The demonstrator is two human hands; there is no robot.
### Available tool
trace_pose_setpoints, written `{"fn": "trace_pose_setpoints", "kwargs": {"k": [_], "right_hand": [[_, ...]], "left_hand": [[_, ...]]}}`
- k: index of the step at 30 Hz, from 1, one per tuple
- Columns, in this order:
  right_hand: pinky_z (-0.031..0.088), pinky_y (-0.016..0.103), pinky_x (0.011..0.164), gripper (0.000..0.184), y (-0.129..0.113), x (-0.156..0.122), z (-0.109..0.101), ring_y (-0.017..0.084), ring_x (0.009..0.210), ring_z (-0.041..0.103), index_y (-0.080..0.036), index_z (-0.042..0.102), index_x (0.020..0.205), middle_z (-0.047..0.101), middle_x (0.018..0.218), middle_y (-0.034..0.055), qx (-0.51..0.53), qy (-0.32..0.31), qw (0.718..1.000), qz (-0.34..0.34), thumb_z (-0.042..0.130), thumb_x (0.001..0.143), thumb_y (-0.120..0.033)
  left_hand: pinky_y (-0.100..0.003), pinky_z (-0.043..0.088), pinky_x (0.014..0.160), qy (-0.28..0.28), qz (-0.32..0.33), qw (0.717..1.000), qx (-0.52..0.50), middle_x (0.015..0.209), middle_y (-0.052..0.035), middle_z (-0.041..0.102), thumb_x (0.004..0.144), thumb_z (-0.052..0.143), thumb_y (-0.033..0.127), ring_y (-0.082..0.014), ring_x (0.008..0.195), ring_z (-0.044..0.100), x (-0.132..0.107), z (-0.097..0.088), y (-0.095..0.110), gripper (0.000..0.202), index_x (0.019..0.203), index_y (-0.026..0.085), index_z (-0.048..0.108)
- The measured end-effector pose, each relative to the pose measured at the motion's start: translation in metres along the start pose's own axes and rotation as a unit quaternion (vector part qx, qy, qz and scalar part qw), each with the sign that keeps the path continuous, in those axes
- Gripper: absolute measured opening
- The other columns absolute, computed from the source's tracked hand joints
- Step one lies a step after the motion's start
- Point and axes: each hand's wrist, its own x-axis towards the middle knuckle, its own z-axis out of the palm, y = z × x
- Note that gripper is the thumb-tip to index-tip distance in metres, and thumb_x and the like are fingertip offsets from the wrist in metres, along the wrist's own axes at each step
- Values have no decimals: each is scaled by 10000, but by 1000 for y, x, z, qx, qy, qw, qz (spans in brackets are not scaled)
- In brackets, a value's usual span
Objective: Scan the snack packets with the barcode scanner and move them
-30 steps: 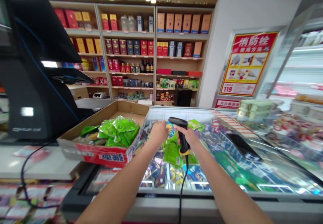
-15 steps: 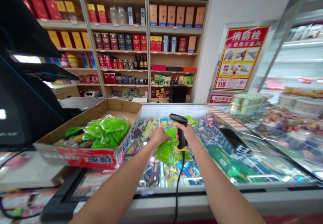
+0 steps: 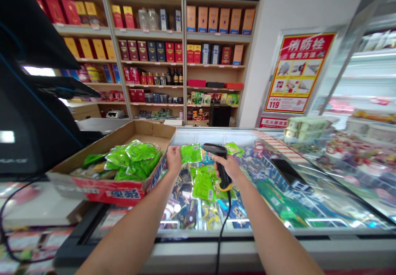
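My left hand (image 3: pixel 174 158) pinches the left end of a small green snack packet (image 3: pixel 191 153), held up over the glass top beside the box. Closed around the grip of a black barcode scanner (image 3: pixel 220 163) is my right hand (image 3: pixel 227 168); the scanner's head points left toward the packet. Below them, several green packets (image 3: pixel 203 184) lie overlapping on the glass, and one more packet (image 3: pixel 234 148) lies behind the scanner. To the left stands an open cardboard box (image 3: pixel 108 194) with a heap of green packets (image 3: pixel 136 157) in it.
The glass-topped freezer (image 3: pixel 210 224) holds colourful packages under its lid. A dark phone (image 3: pixel 291 174) lies on the right. The scanner's cable (image 3: pixel 220 233) hangs over the front edge. A black checkout terminal (image 3: pixel 34 130) rises at the left; egg cartons (image 3: pixel 305 127) stand at the right.
My left hand has moved left from the packets on the glass, now with one green packet in its fingers. The scanner has shifted slightly left. The view has turned a little.
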Motion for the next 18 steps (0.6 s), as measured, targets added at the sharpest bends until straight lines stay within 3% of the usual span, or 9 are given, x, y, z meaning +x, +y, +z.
{"fn": "trace_pose_setpoints", "kwargs": {"k": [10,18], "right_hand": [[435,249,339,284,1,-1,0,126,342,517,-183,559,670,572,466,-27,-19,-20,1000,-6,716,652,-419],[418,236,324,351,8,4,0,121,326,518,-184,549,600,569,455,-21,-42,-37,998,-21,714,631,-493]], "left_hand": [[-276,448,679,-1,27,998,52,666,4,582,809,530,247,-167,689,586,-7,-5,15,109,715,200,500],[-281,436,700,-4,43,997,68,688,4,594,817,536,266,-163,694,576,-5,-4,9,110,740,190,521]]}}
